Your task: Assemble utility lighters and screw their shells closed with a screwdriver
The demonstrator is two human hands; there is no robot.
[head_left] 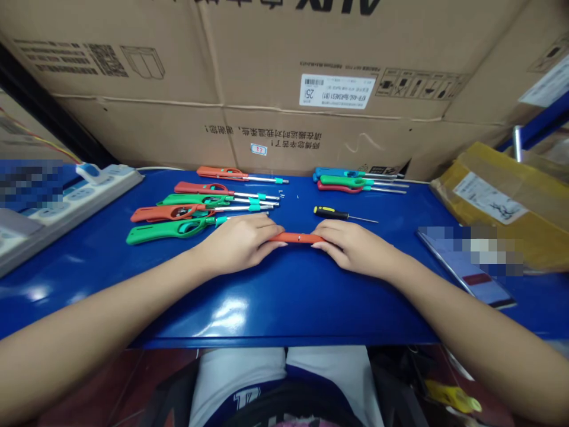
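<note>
An orange lighter body point(297, 238) lies flat on the blue table point(275, 296), held at both ends. My left hand point(237, 243) is closed over its left end, fingers curled on top. My right hand point(351, 244) grips its right end the same way. Just behind my right hand lies a small screwdriver point(340, 214) with a black and yellow handle. To the left of my left hand sits a group of several long-nosed lighters point(200, 207) in orange and green.
A second small pile of blue, green and red lighters point(351, 179) lies at the back right. A white power strip point(84, 193) runs along the left. Large cardboard boxes point(284, 77) wall off the back; a yellow packet point(502, 201) and a flat card point(466, 267) sit right.
</note>
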